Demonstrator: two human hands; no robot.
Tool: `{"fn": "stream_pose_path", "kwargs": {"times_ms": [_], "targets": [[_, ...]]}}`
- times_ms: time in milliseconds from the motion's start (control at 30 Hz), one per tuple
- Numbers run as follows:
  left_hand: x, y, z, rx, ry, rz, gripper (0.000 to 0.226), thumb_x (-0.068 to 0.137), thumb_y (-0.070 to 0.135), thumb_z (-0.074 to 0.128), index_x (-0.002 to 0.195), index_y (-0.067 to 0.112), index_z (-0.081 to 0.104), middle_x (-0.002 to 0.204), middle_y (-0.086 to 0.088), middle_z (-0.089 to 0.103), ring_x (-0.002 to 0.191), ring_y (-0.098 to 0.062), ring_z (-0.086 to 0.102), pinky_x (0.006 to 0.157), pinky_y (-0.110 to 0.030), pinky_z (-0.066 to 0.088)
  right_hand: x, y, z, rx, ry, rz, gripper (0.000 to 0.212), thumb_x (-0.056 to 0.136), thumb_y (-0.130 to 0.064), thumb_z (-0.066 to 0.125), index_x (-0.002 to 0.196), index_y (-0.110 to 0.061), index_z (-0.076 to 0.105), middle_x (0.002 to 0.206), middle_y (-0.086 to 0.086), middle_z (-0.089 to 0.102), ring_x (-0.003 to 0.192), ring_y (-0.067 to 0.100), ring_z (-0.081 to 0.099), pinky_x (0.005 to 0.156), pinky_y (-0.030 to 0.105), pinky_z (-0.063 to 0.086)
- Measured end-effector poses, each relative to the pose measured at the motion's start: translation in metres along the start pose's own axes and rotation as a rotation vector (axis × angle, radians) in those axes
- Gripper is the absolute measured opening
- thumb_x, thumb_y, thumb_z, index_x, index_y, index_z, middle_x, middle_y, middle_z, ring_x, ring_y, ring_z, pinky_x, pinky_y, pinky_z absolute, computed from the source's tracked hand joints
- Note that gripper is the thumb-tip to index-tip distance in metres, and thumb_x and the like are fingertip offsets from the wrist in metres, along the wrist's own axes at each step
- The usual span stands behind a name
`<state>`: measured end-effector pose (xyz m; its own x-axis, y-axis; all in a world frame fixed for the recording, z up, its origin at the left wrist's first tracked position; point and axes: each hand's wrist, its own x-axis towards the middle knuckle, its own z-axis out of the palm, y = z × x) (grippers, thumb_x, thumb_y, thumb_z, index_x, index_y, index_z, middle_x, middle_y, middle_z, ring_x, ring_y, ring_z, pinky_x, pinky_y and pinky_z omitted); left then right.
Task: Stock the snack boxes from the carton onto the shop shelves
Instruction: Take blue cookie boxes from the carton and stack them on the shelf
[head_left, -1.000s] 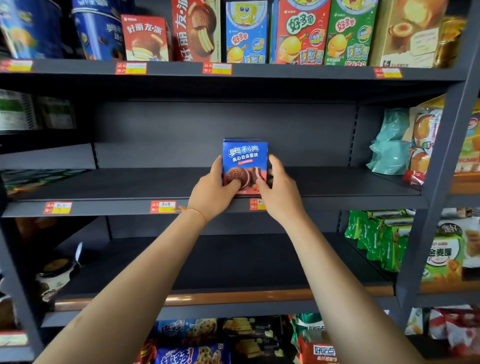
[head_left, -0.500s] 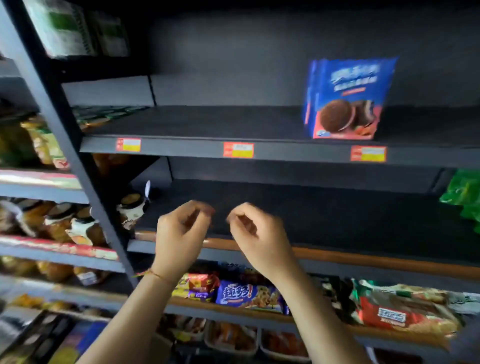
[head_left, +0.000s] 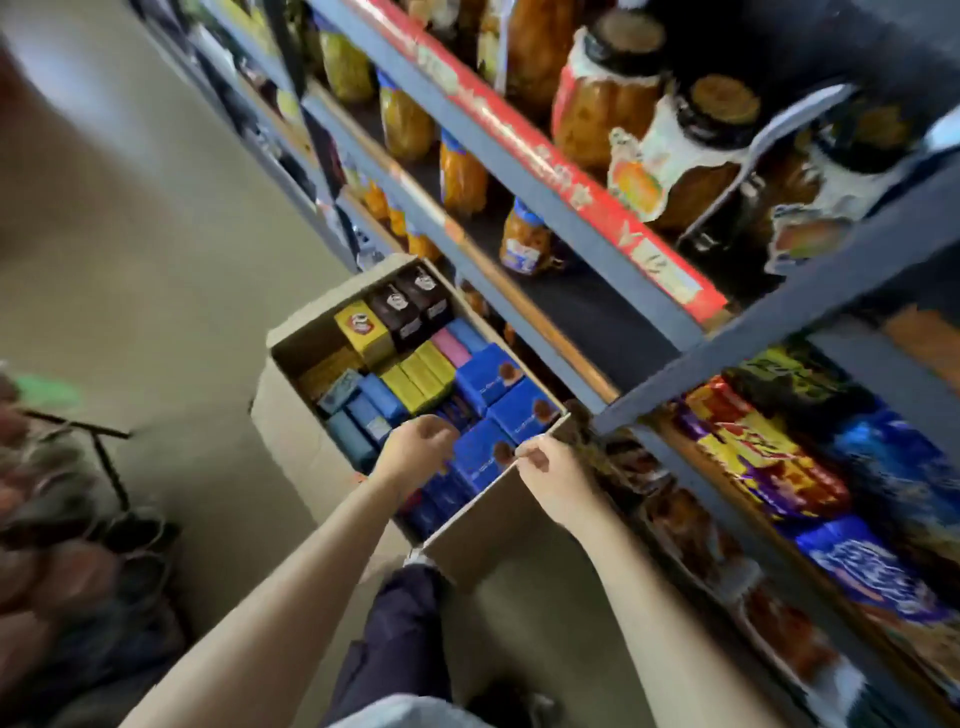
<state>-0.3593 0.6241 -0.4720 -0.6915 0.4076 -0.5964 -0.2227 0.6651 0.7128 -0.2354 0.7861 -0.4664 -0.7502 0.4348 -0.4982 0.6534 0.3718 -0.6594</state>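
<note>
An open cardboard carton (head_left: 291, 431) stands on the floor beside the shelving. It is packed with snack boxes: blue biscuit boxes (head_left: 483, 376) on the near right, yellow ones (head_left: 421, 374) in the middle, dark brown ones (head_left: 410, 304) at the far end. My left hand (head_left: 415, 449) hovers over the carton with loosely curled fingers, just left of a blue box (head_left: 480, 454), and holds nothing. My right hand (head_left: 550, 478) is over the carton's near right rim, fingers also loosely curled and empty. The picture is blurred by motion.
The grey shelf unit (head_left: 727, 358) runs along the right. It holds jars (head_left: 608, 109) on the upper levels and snack packets (head_left: 769, 462) lower down. A dark wire rack (head_left: 104, 452) stands at the left. My leg (head_left: 400, 623) is just in front of the carton.
I let go of the blue box on the middle shelf and drew both hands back. My view swung down and left, and both empty hands dropped to the carton.
</note>
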Motion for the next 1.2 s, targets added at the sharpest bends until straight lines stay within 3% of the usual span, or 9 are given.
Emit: {"fn": "stream_pose_path", "kwargs": {"times_ms": [100,233,433,600,767,867,1033,1100,1200], "targets": [[0.03,-0.044,-0.018,0.055,-0.015,-0.126,0.019,0.093,0.017,0.052,0.079,0.018,0.065,0.075,-0.008,0.069,0.059,-0.022,0.065,0.068,-0.035,0.055,0.041,-0.002,0.048,-0.13,-0.039,0.082,0.015,0.086,-0.005,0.063,0.1,-0.011,0.065,0.101,0.013,0.064,0.1,0.032,0.062,0.094,0.041,0.047],[0.056,-0.085,-0.028,0.036,-0.063,-0.253,0.019,0.091,0.019,0.051,0.08,0.016,0.065,0.085,-0.014,0.074,0.074,-0.03,0.07,0.075,-0.043,0.059,0.066,-0.009,0.084,-0.566,-0.038,0.227,0.07,0.088,-0.038,0.066,0.145,-0.008,0.037,0.142,0.014,0.041,0.132,0.032,0.041,0.106,0.039,0.034],[0.074,-0.083,-0.038,-0.059,-0.071,-0.318,0.018,0.094,0.015,0.048,0.095,0.017,0.065,0.078,-0.005,0.066,0.067,-0.027,0.067,0.055,-0.041,0.061,0.071,-0.021,0.124,-0.86,0.139,0.173,0.099,0.055,-0.059,0.083,0.131,-0.004,0.052,0.126,0.018,0.056,0.114,0.036,0.056,0.099,0.051,0.04],[0.077,-0.082,-0.04,-0.046,-0.13,-0.323,0.02,0.094,0.016,0.047,0.1,0.014,0.066,0.079,-0.008,0.067,0.07,-0.029,0.07,0.059,-0.046,0.062,0.074,-0.026,0.123,-0.854,0.042,0.139,0.103,0.081,-0.075,0.053,0.148,-0.004,0.021,0.144,0.015,0.042,0.129,0.03,0.047,0.106,0.043,0.036],[0.074,-0.082,-0.036,0.046,-0.153,-0.23,0.019,0.095,0.02,0.047,0.1,0.02,0.065,0.095,-0.006,0.071,0.083,-0.025,0.068,0.079,-0.042,0.059,0.076,-0.022,0.122,-0.866,-0.049,0.128,0.119,0.078,-0.063,0.068,0.154,-0.005,-0.003,0.148,0.015,0.034,0.132,0.027,0.043,0.107,0.041,0.035],[0.068,-0.081,-0.03,0.167,-0.174,-0.157,0.028,0.092,0.023,0.056,0.12,0.021,0.061,0.12,-0.007,0.065,0.105,-0.024,0.062,0.09,-0.033,0.051,0.069,-0.02,0.117,-0.742,-0.002,0.145,0.118,0.076,-0.057,0.072,0.155,-0.011,-0.003,0.144,0.015,0.035,0.129,0.03,0.04,0.107,0.04,0.034],[0.042,-0.057,-0.016,0.368,-0.288,0.222,0.121,0.066,0.037,0.088,0.158,0.03,0.01,0.16,-0.004,0.021,0.145,-0.026,0.023,0.116,-0.047,0.03,0.034,-0.026,0.071,-0.055,0.133,0.224,0.089,0.08,-0.042,0.07,0.15,-0.031,0.016,0.131,0.004,0.036,0.112,0.023,0.048,0.083,0.032,0.045],[0.026,-0.029,-0.006,0.462,-0.215,0.391,0.123,0.062,0.05,0.088,0.157,0.033,0.012,0.159,0.001,0.024,0.147,-0.025,0.021,0.115,-0.054,0.031,0.012,-0.028,0.039,0.195,0.18,0.211,0.071,0.085,-0.033,0.068,0.145,-0.028,0.03,0.129,0.0,0.042,0.104,0.014,0.051,0.077,0.022,0.044],[-0.015,0.036,0.017,0.379,-0.14,0.502,0.106,0.061,0.059,0.083,0.148,0.024,0.034,0.136,0.005,0.045,0.126,-0.018,0.044,0.104,-0.041,0.039,-0.03,-0.025,-0.018,0.493,0.264,0.158,0.045,0.088,-0.032,0.068,0.128,-0.026,0.047,0.129,0.002,0.055,0.1,0.005,0.058,0.071,0.011,0.05]]}}
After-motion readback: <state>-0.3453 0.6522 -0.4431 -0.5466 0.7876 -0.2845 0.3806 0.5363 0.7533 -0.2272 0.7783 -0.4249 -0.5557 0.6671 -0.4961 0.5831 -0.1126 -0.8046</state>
